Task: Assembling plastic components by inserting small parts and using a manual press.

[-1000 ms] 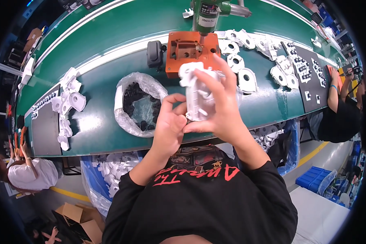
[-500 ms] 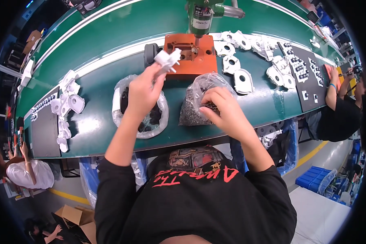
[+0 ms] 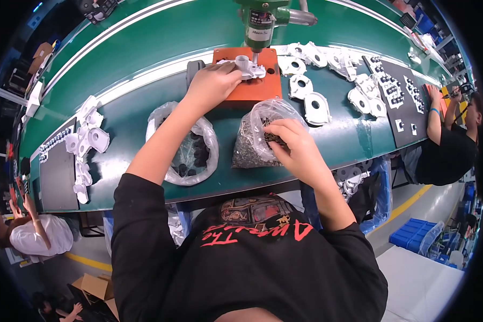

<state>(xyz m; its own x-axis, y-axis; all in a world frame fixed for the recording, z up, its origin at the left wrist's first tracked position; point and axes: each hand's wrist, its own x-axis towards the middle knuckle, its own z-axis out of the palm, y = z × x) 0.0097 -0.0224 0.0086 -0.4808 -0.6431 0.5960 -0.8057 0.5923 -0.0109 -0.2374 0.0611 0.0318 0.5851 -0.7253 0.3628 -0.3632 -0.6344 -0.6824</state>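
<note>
1. Far left, a clear bag of black parts (image 3: 211,161) is set open on the green table (image 3: 110,180).
2. Now the left hand (image 3: 213,86): its fingers are closed over the left end of the white housing (image 3: 245,67).
3. And there the housing is laid, on the orange fixture (image 3: 265,92), close by the tip of the green press (image 3: 260,29); its long axis, partly hidden, is seemingly turned left to right. By the left hand it is touched.
4. Over to the bag of small metal pieces (image 3: 246,150): its mouth is entered by the right hand (image 3: 295,142), fingers curled; whether anything is gripped cannot be told. From here the housing is found up-left, well apart.
</note>
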